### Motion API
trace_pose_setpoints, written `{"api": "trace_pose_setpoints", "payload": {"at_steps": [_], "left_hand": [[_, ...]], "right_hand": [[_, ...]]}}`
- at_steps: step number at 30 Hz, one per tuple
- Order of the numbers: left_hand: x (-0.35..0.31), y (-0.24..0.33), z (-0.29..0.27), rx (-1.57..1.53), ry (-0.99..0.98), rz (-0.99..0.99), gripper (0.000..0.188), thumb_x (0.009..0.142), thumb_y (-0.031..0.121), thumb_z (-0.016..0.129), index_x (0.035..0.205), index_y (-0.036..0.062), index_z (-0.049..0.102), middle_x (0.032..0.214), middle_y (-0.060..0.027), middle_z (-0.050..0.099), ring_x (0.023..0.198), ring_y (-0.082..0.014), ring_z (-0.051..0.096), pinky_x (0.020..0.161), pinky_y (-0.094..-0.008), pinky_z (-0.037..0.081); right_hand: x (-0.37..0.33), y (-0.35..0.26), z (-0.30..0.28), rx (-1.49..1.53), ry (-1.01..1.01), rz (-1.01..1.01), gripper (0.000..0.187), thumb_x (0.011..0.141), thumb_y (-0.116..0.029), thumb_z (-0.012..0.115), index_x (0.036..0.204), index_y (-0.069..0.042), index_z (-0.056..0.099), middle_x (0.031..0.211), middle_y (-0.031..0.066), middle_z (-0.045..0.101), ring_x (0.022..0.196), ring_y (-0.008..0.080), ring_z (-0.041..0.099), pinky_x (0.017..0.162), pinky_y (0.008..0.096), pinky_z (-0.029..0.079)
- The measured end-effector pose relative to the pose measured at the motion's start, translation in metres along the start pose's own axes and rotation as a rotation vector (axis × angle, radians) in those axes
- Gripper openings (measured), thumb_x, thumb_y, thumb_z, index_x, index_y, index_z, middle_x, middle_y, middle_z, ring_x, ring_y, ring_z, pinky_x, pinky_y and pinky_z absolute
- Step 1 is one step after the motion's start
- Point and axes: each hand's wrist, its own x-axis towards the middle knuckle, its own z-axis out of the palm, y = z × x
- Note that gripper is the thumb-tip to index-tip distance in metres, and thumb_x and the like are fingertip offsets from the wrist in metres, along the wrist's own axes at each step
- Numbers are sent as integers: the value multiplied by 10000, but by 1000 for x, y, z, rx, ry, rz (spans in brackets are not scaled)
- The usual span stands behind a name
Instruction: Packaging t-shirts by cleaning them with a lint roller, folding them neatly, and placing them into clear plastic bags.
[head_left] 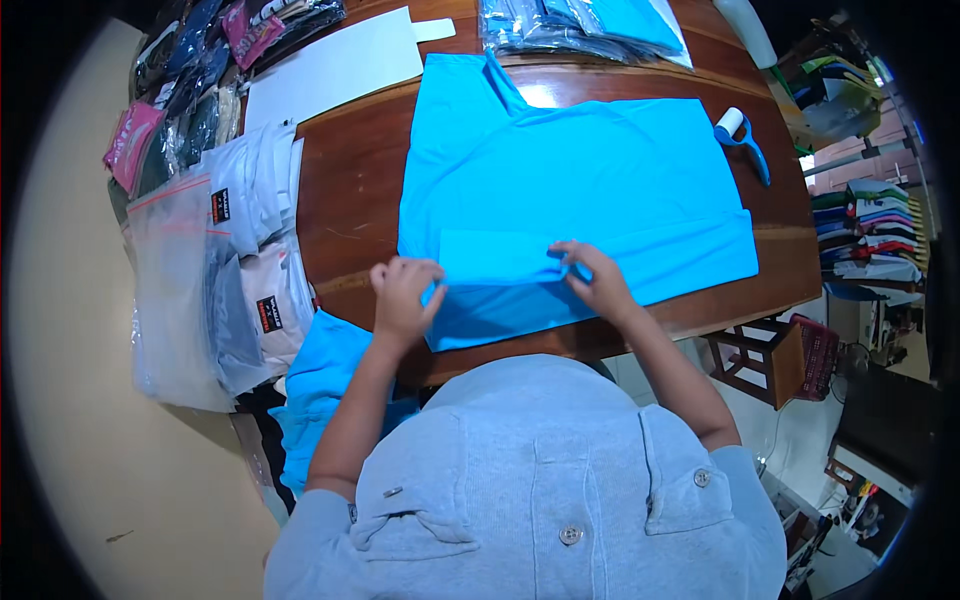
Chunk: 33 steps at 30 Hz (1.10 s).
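Observation:
A bright blue T-shirt (580, 165) lies spread on the dark wooden table (345, 205) before me, with its near side partly folded over. A flat rectangular fold of the cloth sits along that near side. My left hand (403, 298) pinches this fold at its left end. Farther right along the same edge, my right hand (600, 285) grips the cloth between thumb and fingers, lifting it slightly. More bright blue cloth (325, 375) hangs in a heap beside my left forearm.
Clear-bagged garments (250, 195) are stacked at the left. A white board (340, 80) lies beyond them, and bagged blue garments (590, 25) at the far edge. The blue-handled lint roller (752, 155) rests right of the shirt. A wooden stool (765, 365) stands at right.

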Motion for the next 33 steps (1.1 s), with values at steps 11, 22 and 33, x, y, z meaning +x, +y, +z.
{"api": "trace_pose_setpoints", "payload": {"at_steps": [11,22,33], "left_hand": [[-82,55,73,308,-253,-365,577,1010,455,450,1539,253,342,1632,-9,237,1505,-351,164,1114,-733,89],[-93,70,60,345,-352,-416,527,1004,390,483,1497,217,414,1592,-51,324,1477,-333,256,1144,-655,163],[15,51,58,186,-118,-196,372,846,266,705,1164,97,610,1201,-121,574,1160,-327,526,1001,-472,367]], "right_hand": [[-109,119,-141,-759,-87,390,705,932,-472,573,1541,-194,349,1628,97,254,1507,325,199,1182,603,105],[-163,187,-222,-817,-18,585,709,973,-509,510,1567,-194,285,1649,84,190,1531,301,108,1185,609,99],[-25,149,-259,-450,117,-50,311,840,-45,668,1142,-49,596,1224,152,576,1137,349,518,958,454,415]]}}
